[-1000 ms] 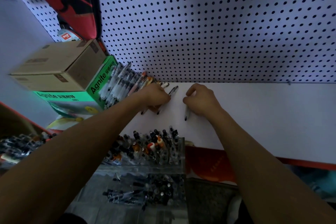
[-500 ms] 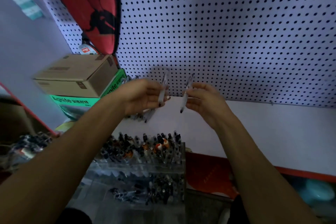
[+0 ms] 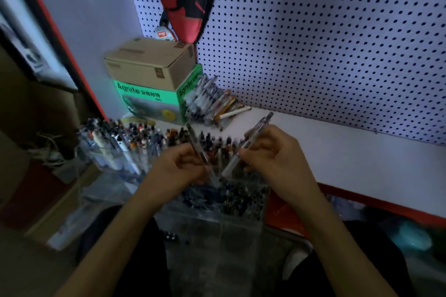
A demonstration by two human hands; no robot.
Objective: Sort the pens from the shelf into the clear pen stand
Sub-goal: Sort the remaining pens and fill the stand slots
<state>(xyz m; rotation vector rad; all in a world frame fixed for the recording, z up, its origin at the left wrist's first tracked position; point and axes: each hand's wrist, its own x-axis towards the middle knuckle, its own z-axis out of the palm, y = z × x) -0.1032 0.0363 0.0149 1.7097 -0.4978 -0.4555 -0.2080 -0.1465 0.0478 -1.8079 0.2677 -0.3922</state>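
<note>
Both hands lowered; each pen (image 3: 248,143) juts beyond its grip.

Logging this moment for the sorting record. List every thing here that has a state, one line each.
Left hand: grips a pen, over the stand.
Right hand: grips a pen, tilted.
Stand: packed with pens, front section bare.
Shelf pens: piled against the green box.
Cardboard box: closed, on green box.

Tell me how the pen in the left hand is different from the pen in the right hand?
The left-hand pen leans up-left; the right-hand pen leans up-right. The left-hand pen looks darker and is mostly hidden; the right-hand pen shows a pale barrel. Both are gripped over the clear pen stand.
</note>
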